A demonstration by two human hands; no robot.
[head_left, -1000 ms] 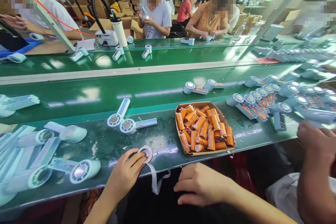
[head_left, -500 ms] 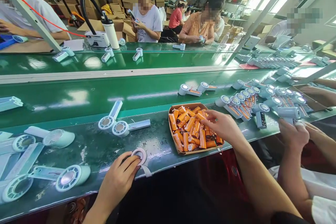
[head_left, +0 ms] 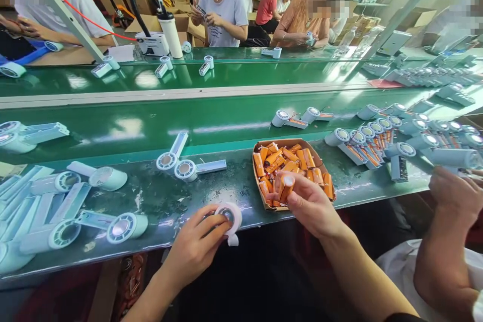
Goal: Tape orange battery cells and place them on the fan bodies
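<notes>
My left hand [head_left: 202, 236] grips a roll of white tape [head_left: 234, 217] at the near edge of the green bench, fingers through its ring and a short loose end hanging down. Between the thumb and fingers of my right hand [head_left: 315, 206] is an orange-wrapped battery [head_left: 287, 187], held up just in front of a cardboard tray [head_left: 257, 192]. Several more orange batteries [head_left: 277, 161] lie heaped in that tray. Left of it, two pale blue fan housings [head_left: 185, 170] with open handles rest on the bench.
More housings [head_left: 56, 234] are piled at the left. At the right stand rows of housings [head_left: 358, 138] with orange batteries in their handles, beside a co-worker's hand [head_left: 453, 188]. A green conveyor belt [head_left: 113, 133] runs behind the bench; co-workers sit across it.
My right hand went into the tray and came out with an orange battery. My left hand has lifted the tape roll and shifted right, and its loose end looks shorter.
</notes>
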